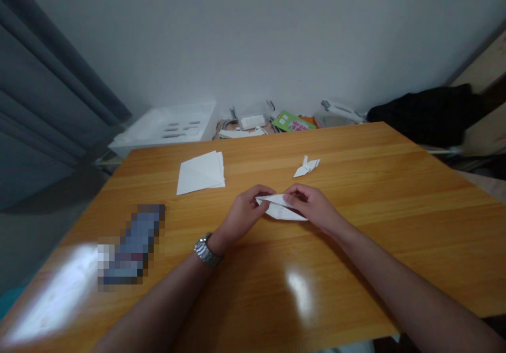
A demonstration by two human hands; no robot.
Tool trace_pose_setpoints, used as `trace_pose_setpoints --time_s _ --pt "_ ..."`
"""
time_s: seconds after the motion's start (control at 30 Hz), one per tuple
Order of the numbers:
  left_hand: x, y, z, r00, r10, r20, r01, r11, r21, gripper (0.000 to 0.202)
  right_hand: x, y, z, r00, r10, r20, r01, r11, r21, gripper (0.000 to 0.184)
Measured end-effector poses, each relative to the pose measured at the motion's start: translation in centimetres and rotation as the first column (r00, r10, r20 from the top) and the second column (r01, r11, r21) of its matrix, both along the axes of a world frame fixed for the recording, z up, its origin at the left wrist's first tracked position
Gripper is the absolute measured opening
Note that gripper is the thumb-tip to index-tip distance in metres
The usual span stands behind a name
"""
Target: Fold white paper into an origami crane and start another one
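Observation:
Between my two hands is a folded white sheet of paper (285,213), its layers partly spread along the near side. My left hand (247,211) pinches its left end between thumb and fingers; a silver watch (207,250) circles that wrist. At the upper right part of the paper, my right hand (310,205) grips it with thumb and fingertips. Just beyond the right hand, a small folded paper bird (307,167) rests on the wooden table (253,290). A stack of white paper sheets (201,173) lies farther back on the left.
A blurred-out, phone-like dark object (134,245) lies at the table's left. Behind the far edge are a white foam tray (166,124), a green booklet (293,121) and assorted small items. Dark cloth (427,113) is heaped at the back right, and a grey curtain (47,68) hangs left.

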State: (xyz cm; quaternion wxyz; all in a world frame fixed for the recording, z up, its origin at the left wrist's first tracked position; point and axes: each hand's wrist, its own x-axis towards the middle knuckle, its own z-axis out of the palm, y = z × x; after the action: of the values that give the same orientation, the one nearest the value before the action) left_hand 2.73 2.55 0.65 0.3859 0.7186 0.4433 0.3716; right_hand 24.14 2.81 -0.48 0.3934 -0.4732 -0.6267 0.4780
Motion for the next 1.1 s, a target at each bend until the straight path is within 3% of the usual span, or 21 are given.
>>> trace_pose_setpoints --time_s 0.37,0.6,0.73,0.9,1.1 --pt "-0.4 0.5 -0.6 0.982 0.027 0.185 0.004 0.986 -0.165 0.026 -0.2 -0.6 0.3 0.989 0.137 0.056 -0.129 0.985 -0.117 0.039" --pt "-0.3 0.5 -1.4 0.882 0.081 0.465 0.102 0.929 -0.356 0.031 0.1 -0.5 0.1 0.991 0.118 0.056 -0.113 0.989 -0.098 0.039" --pt "-0.1 0.3 -0.8 0.901 0.100 0.423 0.058 0.937 -0.345 0.028 0.1 -0.5 0.2 0.992 0.093 0.088 -0.086 0.993 -0.079 0.038" --pt "0.1 0.0 0.4 0.967 0.038 0.250 0.017 0.976 -0.216 0.030 0.1 -0.4 0.2 0.990 0.082 0.118 -0.077 0.996 -0.043 0.035" --pt "-0.1 0.3 -0.3 0.976 0.021 0.219 0.024 0.979 -0.202 0.031 0.2 -0.6 0.5 0.982 0.110 0.155 -0.110 0.994 -0.011 0.033"
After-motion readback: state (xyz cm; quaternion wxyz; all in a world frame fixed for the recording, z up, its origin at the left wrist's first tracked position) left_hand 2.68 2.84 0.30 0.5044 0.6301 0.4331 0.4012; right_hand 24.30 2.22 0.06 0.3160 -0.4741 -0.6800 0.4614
